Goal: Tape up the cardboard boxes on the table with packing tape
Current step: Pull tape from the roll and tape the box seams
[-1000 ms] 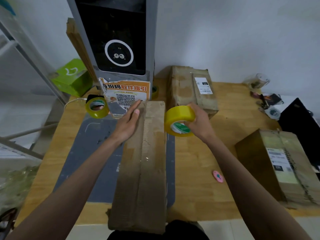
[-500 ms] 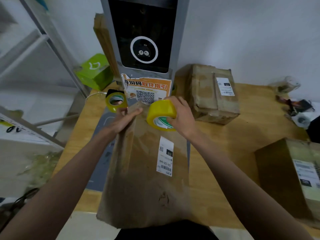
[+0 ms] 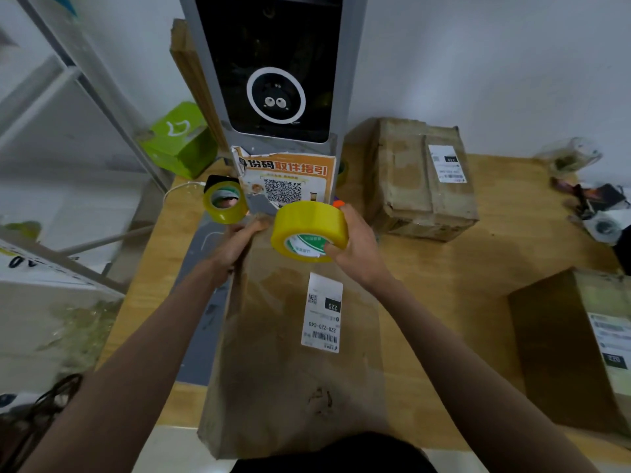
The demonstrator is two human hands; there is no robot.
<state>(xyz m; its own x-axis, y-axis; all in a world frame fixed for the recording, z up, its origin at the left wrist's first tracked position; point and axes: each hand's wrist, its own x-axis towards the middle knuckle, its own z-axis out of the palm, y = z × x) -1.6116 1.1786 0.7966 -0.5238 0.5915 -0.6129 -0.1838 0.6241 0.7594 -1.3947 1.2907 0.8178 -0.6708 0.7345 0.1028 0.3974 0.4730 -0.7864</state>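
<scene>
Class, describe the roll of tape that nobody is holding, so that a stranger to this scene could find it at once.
Start at the tall grey kiosk at the back of the wooden table and drop to its orange QR poster. Just left of the poster stands the spare tape roll. Unlike the fuller, opaque yellow roll gripped in the right hand, it is thin, translucent and untouched.

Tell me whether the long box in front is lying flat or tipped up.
Tipped up: the box has its far end raised by the left hand, its labelled face turned toward the camera.
</scene>
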